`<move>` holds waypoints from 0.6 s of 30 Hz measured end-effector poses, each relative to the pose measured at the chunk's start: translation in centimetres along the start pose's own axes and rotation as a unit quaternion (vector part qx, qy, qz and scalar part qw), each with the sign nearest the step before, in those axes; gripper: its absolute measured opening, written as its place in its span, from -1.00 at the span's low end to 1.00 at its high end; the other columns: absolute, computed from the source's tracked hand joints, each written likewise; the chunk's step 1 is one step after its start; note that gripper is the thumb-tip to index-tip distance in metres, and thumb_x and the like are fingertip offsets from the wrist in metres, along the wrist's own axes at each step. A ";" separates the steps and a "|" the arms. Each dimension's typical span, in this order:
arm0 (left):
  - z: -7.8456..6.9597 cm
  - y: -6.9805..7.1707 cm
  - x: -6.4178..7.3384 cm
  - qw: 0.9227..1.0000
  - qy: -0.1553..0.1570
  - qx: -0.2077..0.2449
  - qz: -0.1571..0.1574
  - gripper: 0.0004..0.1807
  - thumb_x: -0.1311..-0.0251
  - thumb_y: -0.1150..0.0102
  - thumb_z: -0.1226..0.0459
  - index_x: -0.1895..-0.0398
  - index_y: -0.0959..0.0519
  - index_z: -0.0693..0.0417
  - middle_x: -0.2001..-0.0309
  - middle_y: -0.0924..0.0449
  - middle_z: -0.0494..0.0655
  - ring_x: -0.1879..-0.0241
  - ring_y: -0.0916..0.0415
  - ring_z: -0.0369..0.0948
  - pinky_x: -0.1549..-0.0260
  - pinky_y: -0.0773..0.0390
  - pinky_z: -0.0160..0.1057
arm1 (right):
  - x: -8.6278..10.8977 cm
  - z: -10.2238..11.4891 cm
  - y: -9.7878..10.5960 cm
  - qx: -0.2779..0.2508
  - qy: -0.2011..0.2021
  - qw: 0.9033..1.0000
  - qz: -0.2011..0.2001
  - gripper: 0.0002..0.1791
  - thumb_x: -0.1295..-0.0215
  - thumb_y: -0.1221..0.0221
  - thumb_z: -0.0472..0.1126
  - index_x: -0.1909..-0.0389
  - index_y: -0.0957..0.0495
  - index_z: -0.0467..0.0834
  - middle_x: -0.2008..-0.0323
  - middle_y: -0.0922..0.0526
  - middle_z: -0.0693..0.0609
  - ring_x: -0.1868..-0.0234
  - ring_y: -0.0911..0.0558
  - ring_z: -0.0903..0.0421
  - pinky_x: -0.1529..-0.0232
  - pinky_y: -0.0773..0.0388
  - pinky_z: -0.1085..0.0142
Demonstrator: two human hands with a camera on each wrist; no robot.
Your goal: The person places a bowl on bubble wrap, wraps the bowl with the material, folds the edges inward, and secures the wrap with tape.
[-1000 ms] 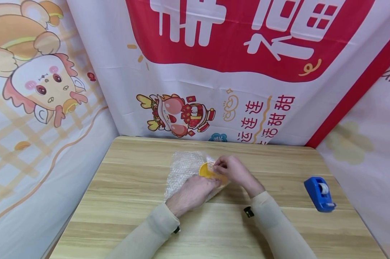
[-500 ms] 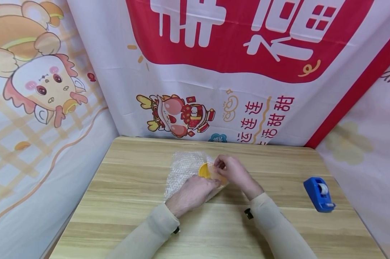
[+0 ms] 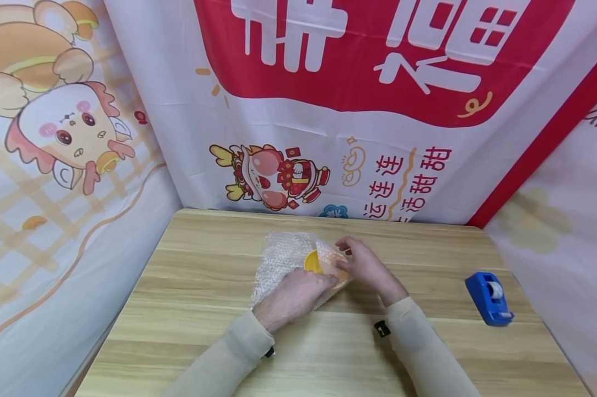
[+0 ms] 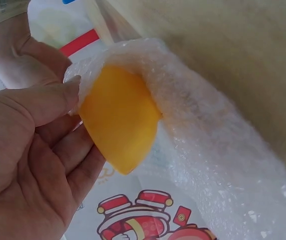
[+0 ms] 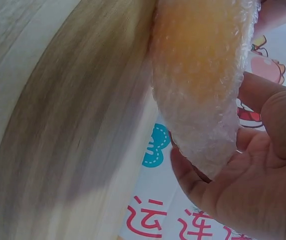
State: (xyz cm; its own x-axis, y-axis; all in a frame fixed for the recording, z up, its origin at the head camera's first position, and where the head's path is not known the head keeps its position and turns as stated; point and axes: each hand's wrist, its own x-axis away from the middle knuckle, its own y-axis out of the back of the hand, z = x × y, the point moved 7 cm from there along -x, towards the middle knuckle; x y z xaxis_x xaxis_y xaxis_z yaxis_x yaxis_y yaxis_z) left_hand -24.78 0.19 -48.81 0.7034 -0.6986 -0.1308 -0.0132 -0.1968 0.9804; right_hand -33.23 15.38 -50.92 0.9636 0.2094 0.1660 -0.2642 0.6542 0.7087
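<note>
A sheet of bubble wrap (image 3: pixel 280 259) lies on the table, its right part folded over a smooth, curved yellow object (image 3: pixel 311 261). Part of that object (image 4: pixel 120 120) sticks out bare in the left wrist view; its full shape is hidden. My left hand (image 3: pixel 298 292) pinches the folded edge against the yellow object, thumb on top and fingers on the other side. On the right, my right hand (image 3: pixel 370 271) has thumb and fingers curled round the narrow end of the wrapped bundle (image 5: pixel 200 100), where yellow shows through the bubbles.
A blue tape dispenser (image 3: pixel 489 298) with a roll of tape stands at the right side of the wooden table (image 3: pixel 204 342). Printed cloth hangings (image 3: pixel 348 110) enclose the back and both sides.
My right hand has let its fingertips off the upper flap and spread a little to the right. The flap now lies over more of the yellow object. My left hand stays in place.
</note>
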 end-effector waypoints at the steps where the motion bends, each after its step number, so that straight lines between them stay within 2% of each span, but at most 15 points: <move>1: 0.1 0.1 0.1 1.000 0.002 0.004 0.002 -0.69 -0.76 -0.35 0.11 -0.39 -0.82 -0.14 -0.07 -0.97 -0.19 0.26 -0.81 -0.28 0.17 -0.92 -0.18 | 0.0 -0.1 -0.1 -0.010 -0.007 1.000 0.006 -0.43 -0.65 -0.44 -0.24 -0.56 -0.56 -0.24 -0.50 -0.69 -0.31 -0.56 -0.67 -0.32 -0.63 -0.69 -0.25; 6: 1.1 0.7 0.4 0.998 0.029 0.039 0.029 -0.64 -0.77 -0.32 0.10 -0.47 -0.80 -0.21 -0.31 -0.92 -0.22 -0.10 -0.92 -0.16 -0.10 -0.96 -0.02 | 0.3 -0.3 -0.2 -0.030 -0.018 0.999 0.016 -0.42 -0.65 -0.45 -0.23 -0.56 -0.55 -0.23 -0.50 -0.71 -0.33 -0.52 -0.72 -0.32 -0.60 -0.74 -0.20; 10: 2.6 1.4 0.5 0.994 0.060 0.080 0.046 -0.64 -0.76 -0.32 0.10 -0.47 -0.81 -0.19 -0.35 -0.90 -0.22 -0.24 -0.90 -0.12 -0.27 -0.92 0.00 | 0.5 -0.2 -0.3 -0.019 -0.010 1.000 0.015 -0.43 -0.62 -0.47 -0.22 -0.53 -0.59 -0.22 -0.48 -0.74 -0.32 -0.47 -0.76 -0.31 -0.57 -0.76 -0.18; 14: 4.2 2.2 0.8 0.988 0.085 0.120 0.043 -0.63 -0.75 -0.35 0.11 -0.46 -0.81 -0.09 -0.37 -0.89 -0.15 -0.33 -0.87 -0.08 -0.38 -0.87 0.05 | 0.6 0.1 -0.3 -0.003 -0.004 1.000 0.017 -0.45 -0.60 -0.49 -0.22 -0.51 -0.63 -0.20 -0.45 -0.76 -0.28 -0.44 -0.78 -0.27 -0.54 -0.79 -0.15; 18: 6.2 2.8 1.1 0.984 0.111 0.138 0.031 -0.61 -0.74 -0.35 0.13 -0.48 -0.79 -0.04 -0.41 -0.87 -0.08 -0.42 -0.83 0.01 -0.47 -0.83 0.15 | 0.7 0.3 -0.4 0.004 -0.001 1.000 0.022 -0.46 -0.59 -0.50 -0.23 -0.50 -0.65 -0.20 -0.45 -0.77 -0.25 -0.45 -0.77 -0.23 -0.54 -0.80 -0.13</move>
State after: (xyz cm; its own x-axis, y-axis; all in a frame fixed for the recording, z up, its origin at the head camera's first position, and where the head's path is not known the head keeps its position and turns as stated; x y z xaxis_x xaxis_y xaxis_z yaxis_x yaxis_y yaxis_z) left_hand -28.41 -5.40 -47.12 0.8321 -0.5546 -0.0059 -0.2330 -0.3590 0.9038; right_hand -32.45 15.08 -50.90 0.9511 0.2371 0.1980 -0.3061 0.6378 0.7067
